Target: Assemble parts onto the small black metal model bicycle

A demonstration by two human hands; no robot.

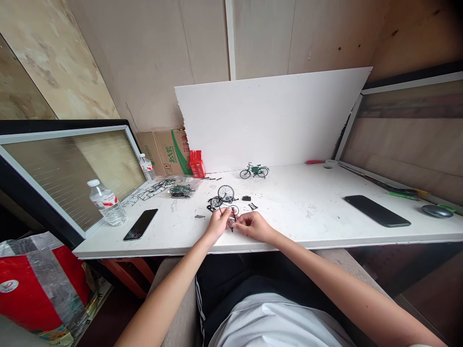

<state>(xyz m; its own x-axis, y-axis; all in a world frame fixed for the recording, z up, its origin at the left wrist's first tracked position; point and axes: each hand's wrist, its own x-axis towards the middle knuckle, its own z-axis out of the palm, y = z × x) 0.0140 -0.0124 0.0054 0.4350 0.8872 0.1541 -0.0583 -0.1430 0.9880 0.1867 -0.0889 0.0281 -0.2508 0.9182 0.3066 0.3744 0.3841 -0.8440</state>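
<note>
Near the front edge of the white table, my left hand point(218, 223) pinches a thin black model bicycle part point(235, 212) that looks like a frame. From the other side my right hand point(254, 226) closes its fingertips at the lower end of that part; the exact contact is too small to make out. Just beyond my hands are a spoked model wheel point(225, 193) and a smaller black wheel point(216, 202). To their right lie a small black block point(246, 198) and a small dark piece point(252, 206). An assembled green model bicycle point(254, 170) stands farther back.
Plastic bags of parts point(182, 189) and black part sprues point(156, 189) lie at left. A phone point(141, 224) and a water bottle point(107, 203) are nearer. Another phone point(377, 210) and a mouse point(437, 211) lie right. A white board point(271, 120) stands behind.
</note>
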